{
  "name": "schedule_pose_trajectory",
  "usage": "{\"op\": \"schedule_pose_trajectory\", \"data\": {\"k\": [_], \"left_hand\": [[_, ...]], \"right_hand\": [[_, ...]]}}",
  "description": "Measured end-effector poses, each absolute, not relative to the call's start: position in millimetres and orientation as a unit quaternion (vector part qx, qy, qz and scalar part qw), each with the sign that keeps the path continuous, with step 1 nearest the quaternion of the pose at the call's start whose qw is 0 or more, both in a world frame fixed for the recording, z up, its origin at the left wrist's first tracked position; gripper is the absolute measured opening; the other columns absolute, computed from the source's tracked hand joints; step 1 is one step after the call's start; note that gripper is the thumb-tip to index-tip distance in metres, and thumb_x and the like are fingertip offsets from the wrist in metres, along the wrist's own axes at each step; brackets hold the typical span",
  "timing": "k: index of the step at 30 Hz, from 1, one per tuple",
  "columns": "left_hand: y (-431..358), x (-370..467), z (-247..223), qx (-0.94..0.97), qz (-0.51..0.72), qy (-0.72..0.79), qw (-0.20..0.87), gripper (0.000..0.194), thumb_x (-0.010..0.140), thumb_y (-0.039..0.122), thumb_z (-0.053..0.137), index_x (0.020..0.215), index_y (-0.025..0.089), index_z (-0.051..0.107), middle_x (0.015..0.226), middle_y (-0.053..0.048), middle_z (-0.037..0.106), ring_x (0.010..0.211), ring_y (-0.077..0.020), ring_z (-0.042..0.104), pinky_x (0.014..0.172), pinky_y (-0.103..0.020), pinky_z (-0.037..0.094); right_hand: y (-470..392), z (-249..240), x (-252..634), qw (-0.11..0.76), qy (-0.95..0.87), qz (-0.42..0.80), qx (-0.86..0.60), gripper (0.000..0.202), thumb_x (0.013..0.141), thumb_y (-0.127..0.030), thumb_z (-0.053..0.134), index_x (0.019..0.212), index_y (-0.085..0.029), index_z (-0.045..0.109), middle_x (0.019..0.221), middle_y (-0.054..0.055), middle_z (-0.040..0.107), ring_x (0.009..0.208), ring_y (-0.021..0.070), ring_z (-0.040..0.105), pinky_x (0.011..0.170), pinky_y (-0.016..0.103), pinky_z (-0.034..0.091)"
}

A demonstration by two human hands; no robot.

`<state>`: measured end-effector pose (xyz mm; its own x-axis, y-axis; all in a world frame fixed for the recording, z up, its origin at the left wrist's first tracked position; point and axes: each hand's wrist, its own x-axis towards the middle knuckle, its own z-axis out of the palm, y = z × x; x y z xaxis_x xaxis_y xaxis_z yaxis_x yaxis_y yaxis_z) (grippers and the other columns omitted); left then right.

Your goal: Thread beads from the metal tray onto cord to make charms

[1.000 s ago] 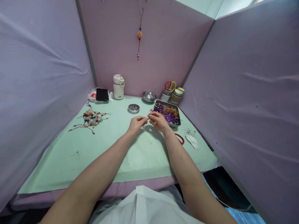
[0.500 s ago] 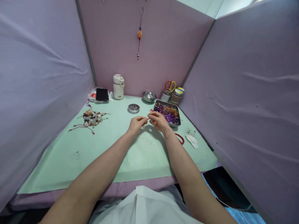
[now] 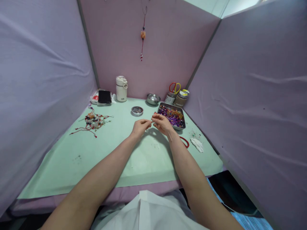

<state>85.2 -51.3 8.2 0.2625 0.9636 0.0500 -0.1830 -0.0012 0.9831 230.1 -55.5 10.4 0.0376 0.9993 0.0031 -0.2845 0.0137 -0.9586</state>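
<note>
My left hand [image 3: 141, 126] and my right hand [image 3: 162, 123] meet over the middle of the green table mat [image 3: 141, 159], fingertips nearly touching. Both are closed in a pinch. What lies between the fingers is too small to make out; a speck of red shows just behind my right hand's fingers. Right behind that hand stands a metal tray [image 3: 184, 118] filled with purple, orange and dark beaded strings [image 3: 171, 115]. A round clear dish [image 3: 137, 111] of small dark bits sits beyond my left hand.
Beaded cords [image 3: 94, 122] lie in a heap at left. A white bottle [image 3: 121, 89], a steel bowl [image 3: 153, 99], jars [image 3: 181, 98] and upright scissors [image 3: 174, 88] line the back. Red handles [image 3: 185, 142] and a crumpled white tissue [image 3: 197, 145] lie right. A beaded cord [image 3: 143, 35] hangs behind.
Almost nothing differs. My right hand's fingers have shifted very slightly; my left hand stays in place.
</note>
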Motion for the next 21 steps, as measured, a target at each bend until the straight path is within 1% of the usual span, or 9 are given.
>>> {"op": "schedule_pose_trajectory", "data": {"k": [4, 9, 15, 18, 21], "left_hand": [[-48.5, 85.0, 3.8, 0.525, 0.473, 0.375, 0.600, 0.026, 0.060, 0.040, 0.071, 0.065, 0.014, 0.067, 0.061, -0.003, 0.059, 0.057, -0.0107, 0.047, 0.056, -0.026, 0.035], [-46.2, 84.6, 0.6, 0.520, 0.471, 0.374, 0.607, 0.029, 0.059, 0.041, 0.072, 0.067, 0.013, 0.068, 0.063, -0.004, 0.061, 0.059, -0.0113, 0.050, 0.060, -0.026, 0.039], [-45.3, 85.8, 0.9, 0.501, 0.489, 0.360, 0.617, 0.028, 0.058, 0.039, 0.074, 0.069, 0.014, 0.069, 0.064, -0.004, 0.062, 0.063, -0.0122, 0.054, 0.067, -0.028, 0.043], [-43.8, 86.4, 1.1, 0.488, 0.503, 0.355, 0.619, 0.030, 0.057, 0.040, 0.076, 0.070, 0.014, 0.069, 0.066, -0.004, 0.063, 0.065, -0.0126, 0.055, 0.070, -0.029, 0.044], [-43.1, 85.8, 2.4, 0.466, 0.514, 0.357, 0.626, 0.034, 0.054, 0.043, 0.078, 0.070, 0.015, 0.068, 0.065, -0.004, 0.063, 0.066, -0.0138, 0.056, 0.070, -0.029, 0.044]], "right_hand": [[-55.5, 8.8, 231.4, 0.573, -0.430, 0.556, -0.420, 0.034, 0.054, -0.029, 0.081, 0.081, -0.022, 0.063, 0.079, -0.004, 0.061, 0.071, 0.0087, 0.055, 0.064, 0.024, 0.040], [-56.2, 8.5, 232.4, 0.563, -0.472, 0.542, -0.409, 0.031, 0.057, -0.029, 0.080, 0.082, -0.020, 0.064, 0.079, -0.002, 0.064, 0.071, 0.0087, 0.056, 0.060, 0.022, 0.036], [-55.6, 7.9, 232.0, 0.561, -0.474, 0.528, -0.426, 0.032, 0.058, -0.034, 0.078, 0.083, -0.022, 0.064, 0.083, -0.001, 0.066, 0.074, 0.0103, 0.057, 0.061, 0.022, 0.038], [-54.7, 7.5, 232.2, 0.575, -0.463, 0.514, -0.438, 0.032, 0.057, -0.035, 0.078, 0.083, -0.022, 0.063, 0.083, -0.001, 0.066, 0.073, 0.0100, 0.056, 0.060, 0.023, 0.039], [-52.6, 7.5, 233.6, 0.610, -0.435, 0.485, -0.452, 0.031, 0.057, -0.036, 0.077, 0.081, -0.023, 0.062, 0.081, -0.001, 0.065, 0.069, 0.0094, 0.054, 0.057, 0.022, 0.038]]}}
